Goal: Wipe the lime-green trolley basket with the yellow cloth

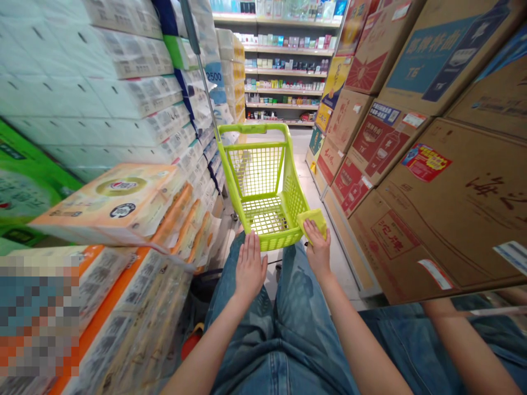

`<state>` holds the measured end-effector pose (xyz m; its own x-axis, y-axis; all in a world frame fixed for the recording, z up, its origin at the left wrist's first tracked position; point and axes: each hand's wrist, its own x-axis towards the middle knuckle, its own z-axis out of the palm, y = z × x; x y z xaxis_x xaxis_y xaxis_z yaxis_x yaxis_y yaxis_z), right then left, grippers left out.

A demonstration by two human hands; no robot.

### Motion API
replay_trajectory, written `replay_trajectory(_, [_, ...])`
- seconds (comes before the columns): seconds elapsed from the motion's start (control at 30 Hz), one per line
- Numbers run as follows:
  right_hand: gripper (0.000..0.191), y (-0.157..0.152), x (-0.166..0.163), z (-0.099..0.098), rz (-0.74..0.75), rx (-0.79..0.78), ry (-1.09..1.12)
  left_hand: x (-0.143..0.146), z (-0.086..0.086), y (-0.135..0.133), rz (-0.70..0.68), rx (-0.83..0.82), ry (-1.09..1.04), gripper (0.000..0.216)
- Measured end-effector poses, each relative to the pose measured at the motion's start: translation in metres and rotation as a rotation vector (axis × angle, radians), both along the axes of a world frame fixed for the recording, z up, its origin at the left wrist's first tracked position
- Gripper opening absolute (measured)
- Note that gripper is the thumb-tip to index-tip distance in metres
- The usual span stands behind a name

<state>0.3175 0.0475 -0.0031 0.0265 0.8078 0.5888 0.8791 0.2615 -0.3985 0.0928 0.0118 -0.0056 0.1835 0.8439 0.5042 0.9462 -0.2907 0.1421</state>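
Observation:
A lime-green rolling shopping basket (267,241) with lattice walls stands tilted in front of my knees, and nothing lies inside it. Its long grey pull handle (190,27) rises at the upper left. My left hand (250,266) rests at the basket's near left corner, fingers stretched out and touching the rim. At the near right corner, my right hand (319,249) holds a yellow cloth (303,219) against the outside of the basket wall. Part of the cloth is hidden beneath the fingers.
Stacked tissue packs (123,186) rise close on the left. Cardboard cartons (432,208) line the right side. Shelves (288,71) of small goods stand at the aisle's end. A person's forearm (465,334) and jeans show at lower right, possibly a reflection.

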Motion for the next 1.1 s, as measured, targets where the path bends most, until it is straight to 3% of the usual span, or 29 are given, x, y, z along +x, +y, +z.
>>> replay_trajectory(0.1, [0.076,-0.008,-0.047,0.007,-0.065,-0.066,-0.002,0.000,-0.002,0.000,0.005,0.001,-0.002,0.075])
replay_trajectory(0.23, [0.073,-0.024,-0.119,0.018,0.118,-0.141,-0.045,-0.005,-0.003,0.000,-0.012,-0.009,0.017,0.078])
replay_trajectory(0.33, [0.070,-0.028,-0.134,0.021,0.223,-0.142,-0.056,-0.008,-0.002,-0.001,-0.021,-0.005,0.021,0.079])
replay_trajectory(0.4, [0.070,-0.027,-0.118,0.021,0.298,-0.131,-0.092,-0.008,-0.001,-0.001,-0.030,-0.014,0.016,0.080])
replay_trajectory(0.5, [0.073,-0.020,-0.069,0.017,0.332,-0.106,-0.141,-0.006,0.001,-0.002,-0.035,-0.037,0.007,0.083])
replay_trajectory(0.63, [0.074,-0.003,-0.001,0.008,0.190,-0.068,-0.087,-0.004,0.002,-0.002,-0.035,-0.045,-0.002,0.087])
replay_trajectory(0.73, [0.076,0.004,0.013,0.005,0.055,-0.066,-0.024,-0.003,0.002,-0.002,-0.037,-0.032,-0.011,0.087])
replay_trajectory(0.87, [0.076,-0.004,-0.038,0.007,-0.081,-0.070,0.021,-0.003,0.001,-0.002,-0.030,-0.023,-0.030,0.087])
replay_trajectory(1.0, [0.073,-0.021,-0.113,0.014,0.099,-0.104,-0.019,-0.006,-0.002,-0.001,-0.027,-0.022,-0.014,0.085])
replay_trajectory(1.1, [0.067,-0.026,-0.134,0.018,0.207,-0.109,-0.036,-0.008,-0.004,0.000,-0.025,-0.005,0.016,0.083])
